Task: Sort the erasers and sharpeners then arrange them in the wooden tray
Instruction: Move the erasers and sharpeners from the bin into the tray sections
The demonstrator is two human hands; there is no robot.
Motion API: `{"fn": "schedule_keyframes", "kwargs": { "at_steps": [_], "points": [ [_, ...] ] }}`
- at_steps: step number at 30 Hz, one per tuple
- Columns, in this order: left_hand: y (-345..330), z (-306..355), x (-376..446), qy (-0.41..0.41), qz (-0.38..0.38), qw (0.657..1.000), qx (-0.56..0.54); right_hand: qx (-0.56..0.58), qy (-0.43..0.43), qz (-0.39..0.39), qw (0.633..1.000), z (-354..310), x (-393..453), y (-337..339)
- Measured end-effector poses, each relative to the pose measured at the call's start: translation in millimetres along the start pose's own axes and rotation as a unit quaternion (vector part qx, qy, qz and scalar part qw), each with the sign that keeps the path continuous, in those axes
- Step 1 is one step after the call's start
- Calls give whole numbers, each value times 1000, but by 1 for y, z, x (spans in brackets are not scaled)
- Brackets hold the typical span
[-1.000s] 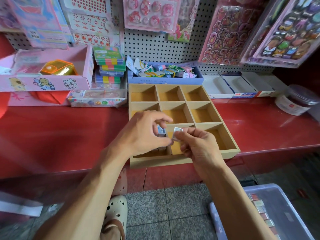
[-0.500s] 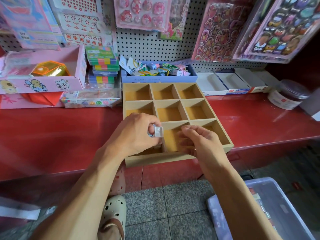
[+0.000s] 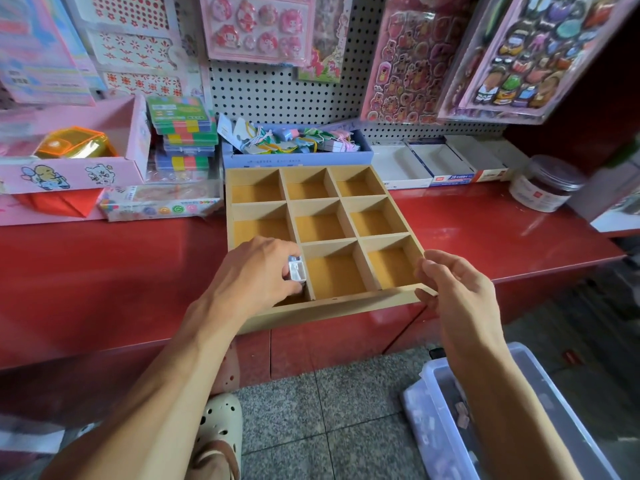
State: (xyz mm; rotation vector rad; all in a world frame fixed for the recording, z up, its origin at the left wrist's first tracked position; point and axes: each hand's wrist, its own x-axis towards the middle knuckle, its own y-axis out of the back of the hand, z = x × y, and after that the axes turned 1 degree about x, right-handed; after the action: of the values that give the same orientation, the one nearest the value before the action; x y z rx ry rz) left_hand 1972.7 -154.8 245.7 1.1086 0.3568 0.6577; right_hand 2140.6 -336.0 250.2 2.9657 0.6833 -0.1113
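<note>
At the bottom edge of the view a cream perforated clog (image 3: 218, 431) rests on the grey speckled floor, and to the right a clear plastic bin (image 3: 561, 407) holds small packaged pieces too blurred to identify. Above these, two bare forearms reach toward a red counter (image 3: 104, 271). The left hand (image 3: 256, 271) curls its fingers around a small white-and-blue sharpener (image 3: 296, 270), holding it over the near-left compartment of the wooden tray (image 3: 329, 304), against the divider. The right hand (image 3: 453, 289) holds nothing; its fingers are loosely spread and relaxed, hovering at the tray's near-right corner. The tray is a three-by-three grid whose front edge overhangs the counter; the eight visible compartments show only their yellow floors, while the near-left one is mostly hidden by the hand. Just behind the tray sits a blue box (image 3: 298, 155) of mixed small items, with white cartons (image 3: 440, 161) to its right and a dark lidded jar (image 3: 545, 183) beyond. Sticker sheets hang on the pegboard (image 3: 277, 88) at the back.
</note>
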Motion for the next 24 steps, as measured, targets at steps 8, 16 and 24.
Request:
{"fn": "schedule_keyframes", "kwargs": {
  "at_steps": [8,16,24],
  "points": [
    [4,0,-2,-3,26,1000,-4,-39,11,-1,999,11,-4,7],
    [3,15,-24,7,78,978,-193,-46,0,0,999,21,-17,30],
    [-26,72,-79,68,7,902,-426,-43,17,36,998,15,-56,106]
  ]
}}
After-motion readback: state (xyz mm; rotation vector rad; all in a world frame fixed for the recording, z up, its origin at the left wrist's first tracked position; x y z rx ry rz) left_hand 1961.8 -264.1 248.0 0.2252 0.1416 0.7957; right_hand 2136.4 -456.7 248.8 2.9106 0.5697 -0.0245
